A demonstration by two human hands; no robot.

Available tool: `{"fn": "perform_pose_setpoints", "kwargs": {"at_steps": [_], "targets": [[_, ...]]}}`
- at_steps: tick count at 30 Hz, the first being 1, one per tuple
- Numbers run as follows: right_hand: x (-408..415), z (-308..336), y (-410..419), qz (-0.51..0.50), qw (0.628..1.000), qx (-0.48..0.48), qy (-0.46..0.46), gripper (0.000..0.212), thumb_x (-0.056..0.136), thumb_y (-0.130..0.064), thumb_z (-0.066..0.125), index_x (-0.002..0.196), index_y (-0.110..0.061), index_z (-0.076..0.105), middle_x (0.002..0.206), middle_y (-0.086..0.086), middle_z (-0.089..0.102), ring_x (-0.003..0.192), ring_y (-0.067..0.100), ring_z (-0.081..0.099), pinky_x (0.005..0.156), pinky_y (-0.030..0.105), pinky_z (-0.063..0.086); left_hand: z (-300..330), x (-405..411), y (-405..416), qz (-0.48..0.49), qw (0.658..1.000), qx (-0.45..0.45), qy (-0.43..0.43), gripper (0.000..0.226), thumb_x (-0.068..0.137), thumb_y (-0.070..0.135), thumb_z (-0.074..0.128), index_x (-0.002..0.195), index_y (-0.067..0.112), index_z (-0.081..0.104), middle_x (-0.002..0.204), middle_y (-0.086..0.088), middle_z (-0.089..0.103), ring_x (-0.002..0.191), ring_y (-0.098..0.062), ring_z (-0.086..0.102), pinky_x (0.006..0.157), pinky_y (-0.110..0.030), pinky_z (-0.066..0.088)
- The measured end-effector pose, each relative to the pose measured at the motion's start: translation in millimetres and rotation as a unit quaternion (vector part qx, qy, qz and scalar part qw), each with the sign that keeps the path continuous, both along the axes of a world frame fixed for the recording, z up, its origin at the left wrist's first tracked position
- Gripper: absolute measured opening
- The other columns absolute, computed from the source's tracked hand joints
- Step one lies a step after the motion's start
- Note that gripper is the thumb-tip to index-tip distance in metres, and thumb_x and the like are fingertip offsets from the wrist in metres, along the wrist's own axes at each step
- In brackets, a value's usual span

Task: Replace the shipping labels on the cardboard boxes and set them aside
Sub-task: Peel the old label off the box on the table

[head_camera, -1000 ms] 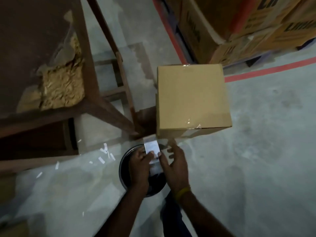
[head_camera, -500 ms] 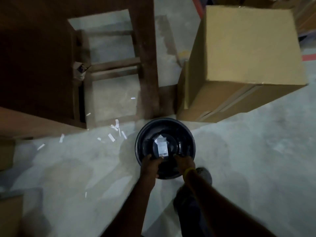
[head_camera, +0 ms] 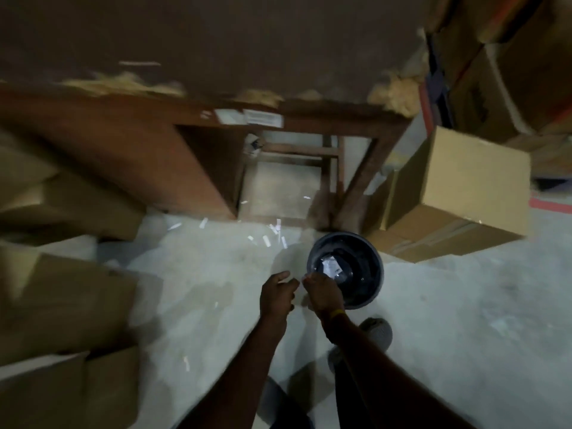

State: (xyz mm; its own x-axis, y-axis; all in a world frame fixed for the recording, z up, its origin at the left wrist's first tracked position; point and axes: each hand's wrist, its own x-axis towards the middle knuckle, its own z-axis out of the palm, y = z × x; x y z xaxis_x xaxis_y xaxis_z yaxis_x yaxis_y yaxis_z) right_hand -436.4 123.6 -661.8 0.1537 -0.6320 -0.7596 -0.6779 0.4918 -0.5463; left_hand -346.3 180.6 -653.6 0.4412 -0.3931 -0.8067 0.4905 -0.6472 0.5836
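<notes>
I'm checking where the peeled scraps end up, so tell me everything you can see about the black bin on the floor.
The bin is round, dark and glossy, plastic by its look, standing upright and open-topped on the grey concrete floor. A white printed label scrap lies inside, near the bottom. It stands just in front of a wooden table's leg and left of a cardboard box. The right hand overlaps its near rim; whether they touch cannot be told.
</notes>
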Motion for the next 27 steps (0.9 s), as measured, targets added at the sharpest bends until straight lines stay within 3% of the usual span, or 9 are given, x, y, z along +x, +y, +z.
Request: {"fn": "perform_pose_setpoints", "kwargs": {"at_steps": [3, 6, 12, 15, 19, 21, 24, 27], "targets": [[43.7, 68.6, 35.6, -0.006, 0.999, -0.009, -0.038, 0.023, 0.096, -0.028, 0.058, 0.114, -0.017, 0.067, 0.113, 0.008, 0.071, 0.090, 0.025, 0.070, 0.091, 0.044, 0.056, 71.8, 32.9, 38.0, 0.074, 0.997, -0.026, 0.000, 0.023, 0.092, 0.017, 0.068, 0.116, 0.019, 0.066, 0.104, -0.008, 0.068, 0.086, -0.024, 0.063, 0.071, -0.035, 0.050], [84.0, 135.8, 74.2, 0.018, 0.996, -0.009, -0.082, 0.014, 0.096, -0.028, 0.061, 0.107, -0.021, 0.066, 0.105, 0.006, 0.072, 0.078, 0.023, 0.071, 0.090, 0.045, 0.056, 133.7, 69.3, 84.2, 0.147, 0.988, -0.045, -0.002, 0.022, 0.092, 0.018, 0.069, 0.113, 0.018, 0.066, 0.101, -0.005, 0.067, 0.085, -0.023, 0.062, 0.071, -0.035, 0.051], [151.7, 237.3, 145.2, 0.133, 0.985, -0.027, -0.106, 0.006, 0.095, -0.024, 0.063, 0.101, -0.022, 0.066, 0.093, 0.003, 0.071, 0.075, 0.023, 0.071, 0.088, 0.043, 0.057, 234.7, 132.1, 191.5, 0.276, 0.958, -0.061, -0.051, 0.020, 0.093, 0.016, 0.067, 0.113, 0.016, 0.065, 0.090, -0.003, 0.063, 0.075, -0.020, 0.056, 0.064, -0.030, 0.046], [182.6, 274.2, 175.8, 0.210, 0.970, -0.039, -0.120, 0.007, 0.095, -0.023, 0.064, 0.102, -0.022, 0.066, 0.097, 0.005, 0.072, 0.074, 0.022, 0.070, 0.083, 0.038, 0.058, 272.0, 155.2, 239.6, 0.331, 0.938, -0.055, -0.084, 0.022, 0.095, 0.014, 0.064, 0.116, 0.014, 0.064, 0.083, -0.002, 0.060, 0.065, -0.015, 0.051, 0.058, -0.027, 0.042], [229.5, 310.2, 207.8, 0.313, 0.937, -0.050, -0.144, 0.007, 0.093, -0.023, 0.065, 0.100, -0.023, 0.068, 0.102, 0.006, 0.072, 0.081, 0.026, 0.072, 0.080, 0.039, 0.058, 315.9, 178.2, 284.4, 0.396, 0.907, -0.052, -0.131, 0.017, 0.098, 0.014, 0.059, 0.115, 0.014, 0.061, 0.085, -0.002, 0.059, 0.067, -0.013, 0.052, 0.056, -0.024, 0.044], [256.5, 325.1, 220.2, 0.350, 0.921, -0.052, -0.160, 0.013, 0.091, -0.026, 0.064, 0.102, -0.023, 0.069, 0.102, 0.007, 0.073, 0.087, 0.027, 0.072, 0.084, 0.042, 0.058, 338.1, 187.8, 299.2, 0.411, 0.895, -0.067, -0.162, 0.014, 0.098, 0.015, 0.059, 0.111, 0.016, 0.063, 0.091, -0.004, 0.063, 0.071, -0.013, 0.056, 0.059, -0.024, 0.049], [297.0, 353.1, 238.7, 0.405, 0.889, -0.059, -0.204, 0.017, 0.088, -0.029, 0.062, 0.103, -0.022, 0.068, 0.103, 0.007, 0.071, 0.095, 0.029, 0.070, 0.088, 0.046, 0.057, 373.6, 204.1, 319.0, 0.437, 0.865, -0.081, -0.232, 0.013, 0.096, 0.012, 0.061, 0.097, 0.023, 0.069, 0.089, -0.004, 0.070, 0.078, -0.019, 0.064, 0.073, -0.036, 0.054], [339.9, 384.1, 259.2, 0.462, 0.844, -0.079, -0.260, 0.025, 0.086, -0.033, 0.062, 0.104, -0.018, 0.070, 0.101, 0.006, 0.072, 0.096, 0.028, 0.069, 0.087, 0.045, 0.057, 406.2, 226.6, 341.6, 0.463, 0.819, -0.046, -0.335, 0.018, 0.094, 0.016, 0.064, 0.107, 0.024, 0.071, 0.103, 0.000, 0.074, 0.093, -0.018, 0.069, 0.085, -0.040, 0.057]]}}
